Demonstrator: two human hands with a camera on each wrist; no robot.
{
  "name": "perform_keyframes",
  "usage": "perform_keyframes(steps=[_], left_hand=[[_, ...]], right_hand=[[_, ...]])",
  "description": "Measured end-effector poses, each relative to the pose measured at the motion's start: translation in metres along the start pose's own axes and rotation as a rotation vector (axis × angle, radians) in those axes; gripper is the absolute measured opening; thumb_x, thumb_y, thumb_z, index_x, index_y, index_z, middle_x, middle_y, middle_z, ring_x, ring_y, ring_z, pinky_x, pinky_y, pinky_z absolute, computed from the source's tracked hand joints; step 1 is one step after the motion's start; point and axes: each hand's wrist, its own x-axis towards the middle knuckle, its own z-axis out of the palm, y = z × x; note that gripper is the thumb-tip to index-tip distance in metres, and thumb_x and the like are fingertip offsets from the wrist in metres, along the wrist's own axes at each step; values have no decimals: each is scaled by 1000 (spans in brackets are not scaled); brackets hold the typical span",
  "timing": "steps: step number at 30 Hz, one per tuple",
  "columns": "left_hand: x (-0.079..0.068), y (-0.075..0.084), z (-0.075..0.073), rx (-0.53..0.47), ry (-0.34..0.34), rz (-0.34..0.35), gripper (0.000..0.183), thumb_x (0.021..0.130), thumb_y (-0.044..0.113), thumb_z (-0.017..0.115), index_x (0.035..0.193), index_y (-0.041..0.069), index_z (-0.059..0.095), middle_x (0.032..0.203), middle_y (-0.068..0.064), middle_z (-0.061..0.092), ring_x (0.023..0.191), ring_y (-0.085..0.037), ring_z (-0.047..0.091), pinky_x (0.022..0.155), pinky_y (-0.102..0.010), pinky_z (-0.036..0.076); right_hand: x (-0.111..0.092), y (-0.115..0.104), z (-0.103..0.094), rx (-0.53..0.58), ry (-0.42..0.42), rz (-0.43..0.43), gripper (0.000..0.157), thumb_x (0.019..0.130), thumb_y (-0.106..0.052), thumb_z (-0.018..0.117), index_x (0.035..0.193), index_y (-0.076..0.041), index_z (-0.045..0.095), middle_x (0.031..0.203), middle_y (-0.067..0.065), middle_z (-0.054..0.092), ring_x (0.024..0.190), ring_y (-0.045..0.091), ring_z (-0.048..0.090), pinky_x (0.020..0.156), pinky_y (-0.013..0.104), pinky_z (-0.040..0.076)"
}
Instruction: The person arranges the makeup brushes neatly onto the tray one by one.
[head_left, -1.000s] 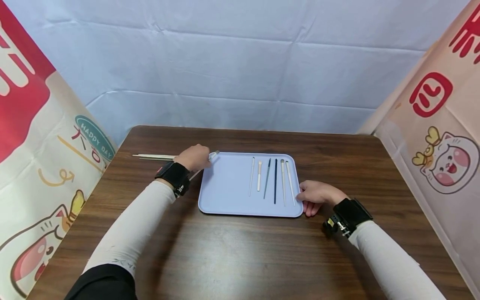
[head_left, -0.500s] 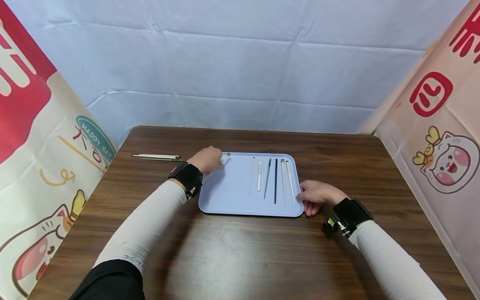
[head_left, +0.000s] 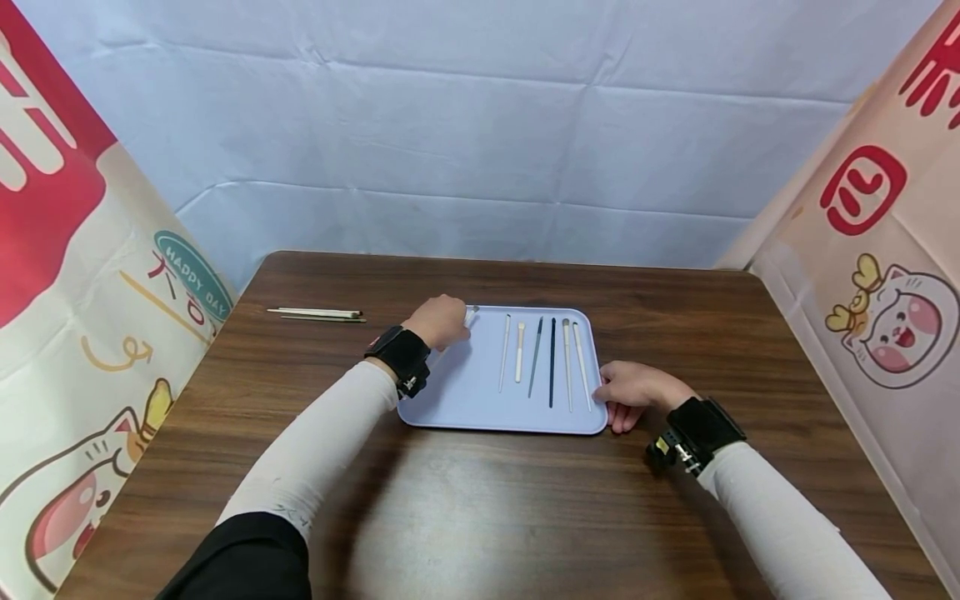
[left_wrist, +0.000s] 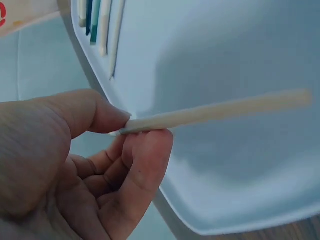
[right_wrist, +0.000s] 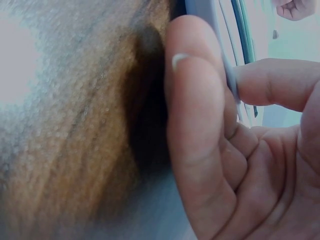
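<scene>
My left hand point(head_left: 438, 322) is over the left part of a pale blue tray point(head_left: 457, 408). Between thumb and fingertips it pinches a slim paintbrush with a pale handle point(left_wrist: 215, 114); the brush's bristle end point(head_left: 471, 313) peeks out past the fingers in the head view. At the tray's right edge, my right hand point(head_left: 637, 388) grips the rim, thumb point(right_wrist: 270, 82) on the inner side and fingers point(right_wrist: 195, 110) outside. Several brushes lie side by side on the tray's right half, among them a black brush point(head_left: 552, 364), a green brush point(head_left: 536, 358) and a short pale brush point(head_left: 519, 353).
Several thin brushes or sticks point(head_left: 318, 315) lie together on the brown wooden table point(head_left: 480, 508), left of the tray. A pale cloth point(head_left: 480, 150) hangs behind the table, and printed sheets flank it on both sides.
My left hand has moved right with the brush, from the tray's left edge to over the tray. The sticks on the left show more fully. My right hand stays at the rim.
</scene>
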Motion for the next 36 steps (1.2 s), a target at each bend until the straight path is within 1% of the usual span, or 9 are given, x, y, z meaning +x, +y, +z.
perform_keyframes(steps=[2, 6, 11, 14, 21, 24, 28, 31, 36], left_hand=[[-2, 5, 0, -27, 5, -7, 25, 100, 19, 60, 81, 4, 66, 52, 0, 49, 42, -12, 50, 46, -24, 41], [-4, 10, 1, -53, 2, -13, 28, 100, 17, 58, 75, 5, 63, 51, 1, 47, 42, -12, 50, 45, -24, 41], [1, 14, 6, -42, 0, -18, 29, 99, 17, 59, 74, 4, 66, 51, 0, 52, 45, -13, 55, 47, -23, 42], [5, 16, 9, -55, 7, -31, 29, 98, 17, 60, 73, 4, 68, 51, 0, 53, 45, -13, 55, 47, -23, 42], [10, 22, 17, -69, 38, -54, 41, 98, 16, 59, 58, 10, 56, 47, 1, 53, 42, -12, 53, 47, -23, 40], [10, 25, 18, -69, 50, -63, 39, 99, 18, 59, 61, 8, 63, 48, 1, 55, 44, -13, 53, 51, -24, 41], [11, 29, 19, -91, 53, -84, 32, 100, 20, 60, 75, 5, 72, 51, -1, 59, 48, -14, 57, 55, -25, 41], [14, 31, 20, -113, 43, -104, 30, 100, 20, 60, 77, 5, 71, 54, -1, 61, 50, -14, 58, 55, -25, 42], [18, 35, 24, -125, 48, -109, 30, 99, 18, 59, 72, 7, 65, 52, -1, 60, 48, -14, 60, 53, -24, 43]], right_hand=[[0, 0, 0, 1, 2, 1, 8, 100, -6, 49, 95, 0, 52, 65, 10, 67, 50, 13, 65, 49, 27, 55], [1, 1, 0, 1, 6, 0, 8, 99, -6, 50, 96, 0, 52, 66, 10, 67, 50, 13, 65, 49, 28, 56], [2, 1, 1, 7, 6, -3, 8, 99, -6, 50, 96, 0, 52, 66, 10, 67, 50, 14, 65, 49, 28, 56], [2, 1, 1, 6, 5, -3, 8, 100, -6, 49, 96, 0, 52, 66, 10, 67, 50, 14, 65, 49, 28, 56], [1, 0, 1, 2, 5, -1, 8, 99, -6, 50, 97, 0, 53, 66, 10, 67, 50, 14, 65, 49, 28, 56], [1, 0, 1, 1, 4, -2, 8, 99, -6, 50, 96, 0, 53, 66, 10, 67, 50, 13, 65, 49, 28, 56], [2, 1, 0, -1, 5, -5, 8, 99, -6, 50, 94, 0, 52, 65, 10, 67, 49, 13, 65, 49, 28, 55], [1, 1, 0, 0, 6, -7, 8, 99, -6, 50, 94, 0, 51, 65, 10, 67, 49, 13, 65, 49, 28, 56], [-1, 0, 0, 6, 5, -6, 8, 100, -7, 51, 96, 0, 52, 66, 10, 67, 50, 14, 66, 49, 28, 56]])
